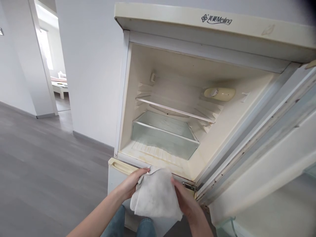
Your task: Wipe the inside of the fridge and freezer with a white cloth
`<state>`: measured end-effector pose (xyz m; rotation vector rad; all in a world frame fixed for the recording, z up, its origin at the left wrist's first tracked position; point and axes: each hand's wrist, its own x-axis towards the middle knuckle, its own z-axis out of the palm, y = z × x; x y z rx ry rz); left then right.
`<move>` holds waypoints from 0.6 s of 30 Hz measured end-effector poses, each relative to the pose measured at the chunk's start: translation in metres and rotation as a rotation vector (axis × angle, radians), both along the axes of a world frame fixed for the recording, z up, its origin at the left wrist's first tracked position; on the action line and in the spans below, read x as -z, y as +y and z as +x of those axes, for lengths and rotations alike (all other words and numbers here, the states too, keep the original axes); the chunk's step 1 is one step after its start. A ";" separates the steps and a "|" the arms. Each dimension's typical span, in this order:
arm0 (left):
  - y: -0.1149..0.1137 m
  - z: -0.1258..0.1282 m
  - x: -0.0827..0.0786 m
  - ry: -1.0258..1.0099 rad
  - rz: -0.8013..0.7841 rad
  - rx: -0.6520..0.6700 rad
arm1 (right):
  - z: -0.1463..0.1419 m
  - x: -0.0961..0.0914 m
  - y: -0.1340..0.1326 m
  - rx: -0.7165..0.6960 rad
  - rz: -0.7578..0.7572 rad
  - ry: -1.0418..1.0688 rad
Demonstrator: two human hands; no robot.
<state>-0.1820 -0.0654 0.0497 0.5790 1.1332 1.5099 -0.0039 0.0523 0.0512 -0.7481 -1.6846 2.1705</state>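
A white cloth, folded and hanging loosely, is held up between my two hands in front of the fridge. My left hand grips its left upper edge, thumb on top. On the opposite side my right hand holds the cloth's right edge, its fingers partly hidden behind the fabric. Just beyond the cloth stands the fridge with its upper compartment open. Inside are a glass shelf and a clear drawer. Yellowish stains show on the compartment floor.
The fridge door is swung out to the right, with dark spots along its seal. Below the opening is the closed lower door with a cream handle. Grey flooring stretches left towards a doorway.
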 end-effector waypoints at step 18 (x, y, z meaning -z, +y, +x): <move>-0.004 0.009 -0.015 0.558 0.082 0.099 | 0.013 0.050 -0.028 0.293 -0.451 0.213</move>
